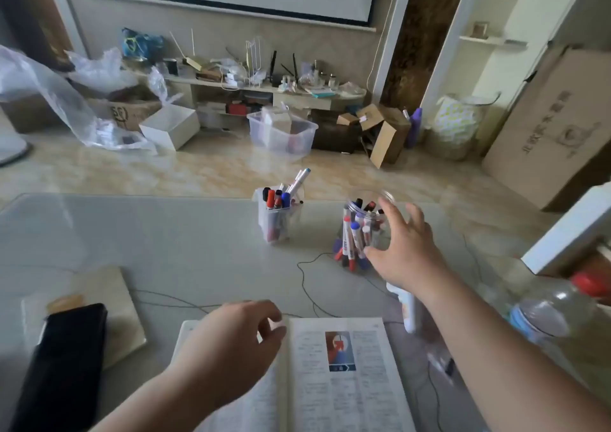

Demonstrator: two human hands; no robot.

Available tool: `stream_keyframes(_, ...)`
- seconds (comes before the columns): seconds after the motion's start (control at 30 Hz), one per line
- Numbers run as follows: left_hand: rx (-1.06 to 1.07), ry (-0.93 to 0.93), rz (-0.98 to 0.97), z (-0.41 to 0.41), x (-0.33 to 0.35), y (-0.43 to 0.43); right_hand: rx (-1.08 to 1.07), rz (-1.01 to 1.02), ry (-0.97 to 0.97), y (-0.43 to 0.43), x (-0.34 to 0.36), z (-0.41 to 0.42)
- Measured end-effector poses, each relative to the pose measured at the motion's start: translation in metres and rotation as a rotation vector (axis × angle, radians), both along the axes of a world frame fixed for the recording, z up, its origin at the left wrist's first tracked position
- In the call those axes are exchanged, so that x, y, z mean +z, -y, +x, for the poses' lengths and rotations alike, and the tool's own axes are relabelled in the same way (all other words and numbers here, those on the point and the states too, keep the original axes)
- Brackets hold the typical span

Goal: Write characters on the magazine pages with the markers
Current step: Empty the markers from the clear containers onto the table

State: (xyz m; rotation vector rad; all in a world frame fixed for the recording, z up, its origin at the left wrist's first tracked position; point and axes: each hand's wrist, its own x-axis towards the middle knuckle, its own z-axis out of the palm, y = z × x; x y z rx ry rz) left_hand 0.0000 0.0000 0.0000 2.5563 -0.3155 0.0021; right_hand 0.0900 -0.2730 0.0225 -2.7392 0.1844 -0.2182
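Observation:
An open magazine (344, 378) lies at the table's near edge, its right page showing text and a small red and blue picture. My left hand (231, 339) hovers over its left page and spine, fingers loosely curled, holding nothing. My right hand (401, 248) reaches out with spread fingers to the right side of a clear round jar (358, 233) full of red, blue and black markers; its fingers are at the jar's wall and rim, without a closed grip. A second clear holder (279, 216) with more markers stands left of the jar.
A black phone (62, 362) lies on a tan notebook (109, 302) at the left. A thin cable (307, 286) runs across the table (165, 233). A white bottle (410, 309) stands under my right wrist; a clear water bottle (555, 309) with a red cap lies at the right.

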Motion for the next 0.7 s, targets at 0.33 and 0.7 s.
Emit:
stream_keyframes(0.33,-0.064,-0.002,-0.011,0.009,-0.019,0.012,0.129,-0.120,0.245,-0.015,-0.031,0.004)
stream_keyframes(0.7,0.322,-0.609,-1.255,0.023,-0.016,0.029,0.497,-0.182,0.364,-0.073,-0.040,-0.048)
